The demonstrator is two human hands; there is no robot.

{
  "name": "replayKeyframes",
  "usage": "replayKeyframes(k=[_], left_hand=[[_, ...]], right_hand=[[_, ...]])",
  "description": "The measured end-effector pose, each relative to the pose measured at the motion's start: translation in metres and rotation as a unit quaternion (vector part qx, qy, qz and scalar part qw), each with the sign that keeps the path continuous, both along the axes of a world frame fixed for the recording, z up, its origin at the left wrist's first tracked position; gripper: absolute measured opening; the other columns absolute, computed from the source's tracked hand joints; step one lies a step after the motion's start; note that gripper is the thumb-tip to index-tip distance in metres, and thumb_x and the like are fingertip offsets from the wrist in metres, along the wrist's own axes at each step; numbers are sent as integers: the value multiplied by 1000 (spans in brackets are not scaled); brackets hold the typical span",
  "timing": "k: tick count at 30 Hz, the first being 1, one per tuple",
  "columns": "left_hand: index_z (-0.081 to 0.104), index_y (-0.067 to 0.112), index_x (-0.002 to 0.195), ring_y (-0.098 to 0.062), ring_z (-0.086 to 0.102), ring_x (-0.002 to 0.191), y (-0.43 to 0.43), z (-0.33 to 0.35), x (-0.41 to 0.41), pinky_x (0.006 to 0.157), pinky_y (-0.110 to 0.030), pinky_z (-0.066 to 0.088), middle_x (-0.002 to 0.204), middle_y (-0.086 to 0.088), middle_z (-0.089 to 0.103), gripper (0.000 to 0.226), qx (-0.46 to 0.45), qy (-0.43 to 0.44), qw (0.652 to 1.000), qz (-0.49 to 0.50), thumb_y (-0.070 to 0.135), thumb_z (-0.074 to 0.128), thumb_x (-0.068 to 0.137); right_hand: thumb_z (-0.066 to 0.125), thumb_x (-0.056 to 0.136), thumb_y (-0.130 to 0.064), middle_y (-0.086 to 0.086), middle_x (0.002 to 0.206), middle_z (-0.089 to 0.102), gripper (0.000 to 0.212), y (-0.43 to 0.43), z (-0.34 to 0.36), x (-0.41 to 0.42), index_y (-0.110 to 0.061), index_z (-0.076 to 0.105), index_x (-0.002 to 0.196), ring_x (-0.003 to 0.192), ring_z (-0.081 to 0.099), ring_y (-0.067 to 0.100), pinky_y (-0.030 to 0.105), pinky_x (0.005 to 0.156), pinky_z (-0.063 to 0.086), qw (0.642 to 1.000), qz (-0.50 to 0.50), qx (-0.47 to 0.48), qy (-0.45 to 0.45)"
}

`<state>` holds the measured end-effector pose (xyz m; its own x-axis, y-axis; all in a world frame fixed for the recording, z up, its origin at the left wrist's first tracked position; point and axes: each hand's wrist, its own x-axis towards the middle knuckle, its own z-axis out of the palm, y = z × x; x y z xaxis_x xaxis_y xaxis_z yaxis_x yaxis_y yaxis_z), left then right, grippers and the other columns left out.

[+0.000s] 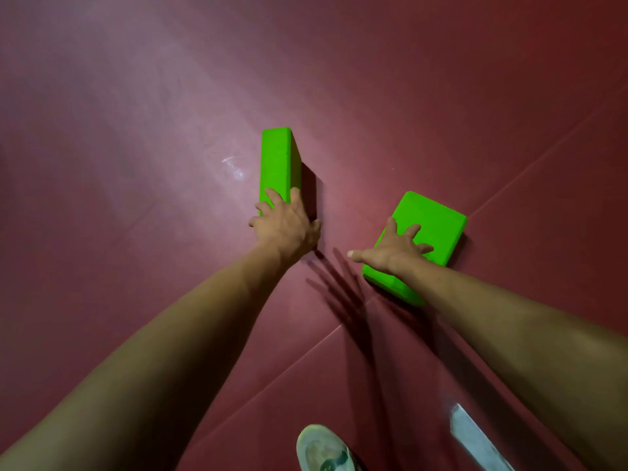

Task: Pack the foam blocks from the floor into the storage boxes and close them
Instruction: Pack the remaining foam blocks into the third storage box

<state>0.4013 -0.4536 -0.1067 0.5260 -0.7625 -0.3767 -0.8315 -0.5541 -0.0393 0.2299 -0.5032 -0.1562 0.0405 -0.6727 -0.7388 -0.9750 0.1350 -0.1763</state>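
Head view, looking down at a red floor (136,96).

Nearest, at the bottom edge: toe of one pale shoe (321,448). To its right lies a grey strip (475,440); I cannot tell what it is.

Both bare forearms reach forward from the lower corners, hands well apart, one on each of two green foam blocks.

Right hand (396,249): fingers straight and spread, lying flat on top of the flat block (431,226). Thumb sticks out to the left, past the block's edge. Nothing is curled round the foam. This block lies on its broad face on the floor, turned at an angle, beside a floor seam (526,171) that runs diagonally.

Left hand (287,222): clamped over the near end of the upright block (278,158), fingers hooked over its top edge, thumb on the right side. This block stands on a long narrow edge and points away from the person. It throws a dark shadow to its right.

Farther left, just beside the upright block: a small white scuff (234,168) on the floor.
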Motion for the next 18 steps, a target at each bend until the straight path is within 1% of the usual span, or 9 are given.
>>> replayKeyframes(k=[2,4,7,9,11,12,14,16,18], left_hand=[[16,27,155,-54,26,138,-22,-32,5,100,-69,38,160,-29,9,84,-16,-10,999,26,63,55,90],[2,32,159,-58,15,141,-40,-58,12,101,-74,32,161,-30,-3,94,-32,-9,998,59,62,57,89],[-10,37,157,-58,6,144,-55,-89,16,100,-77,28,160,-32,-8,104,-41,-10,995,92,63,62,86],[-13,39,156,-57,7,144,-61,-104,19,98,-77,29,159,-34,-6,106,-36,-28,994,98,61,64,86],[-12,38,157,-55,15,143,-62,-109,26,101,-68,31,156,-40,1,103,-35,-67,993,94,48,65,88],[-10,35,158,-52,23,140,-62,-109,29,104,-60,31,153,-43,9,102,-36,-78,993,85,41,65,89],[-3,26,160,-45,40,127,-58,-106,32,103,-47,33,140,-38,35,106,-44,-86,993,63,44,69,85],[4,28,160,-42,45,116,-51,-98,28,100,-47,35,132,-27,41,109,-61,-69,993,76,49,74,79],[11,34,157,-44,46,113,-42,-87,20,94,-53,41,133,-21,35,108,-90,-27,992,87,41,79,74]], right_hand=[[70,62,-82,21,161,-26,139,-20,-32,7,-27,-15,158,144,-12,60,79,107,11,1000,-23,-14,6],[72,58,-82,17,161,-29,145,-37,-61,3,-29,-20,156,141,-17,62,85,100,14,997,-69,-45,16],[73,51,-85,12,160,-33,150,-47,-100,-5,-34,-22,155,140,-24,60,91,90,13,987,-117,-103,33],[74,50,-83,12,160,-34,149,-43,-116,-2,-36,-22,154,140,-25,59,91,89,11,980,-124,-149,52],[73,55,-78,10,162,-31,141,-38,-126,3,-38,-18,155,142,-23,58,89,92,12,974,-128,-179,59],[72,57,-77,10,162,-28,138,-37,-128,4,-39,-17,156,143,-22,57,89,93,12,972,-128,-188,55],[72,58,-75,7,164,-24,135,-36,-126,-2,-41,-14,156,144,-19,55,88,95,11,971,-136,-194,40],[74,60,-73,4,167,-16,131,-32,-119,-17,-43,-9,156,147,-14,51,85,99,13,964,-169,-207,7],[77,63,-68,1,168,-8,126,-27,-105,-41,-44,-3,157,150,-5,46,79,106,17,953,-198,-222,-57]])
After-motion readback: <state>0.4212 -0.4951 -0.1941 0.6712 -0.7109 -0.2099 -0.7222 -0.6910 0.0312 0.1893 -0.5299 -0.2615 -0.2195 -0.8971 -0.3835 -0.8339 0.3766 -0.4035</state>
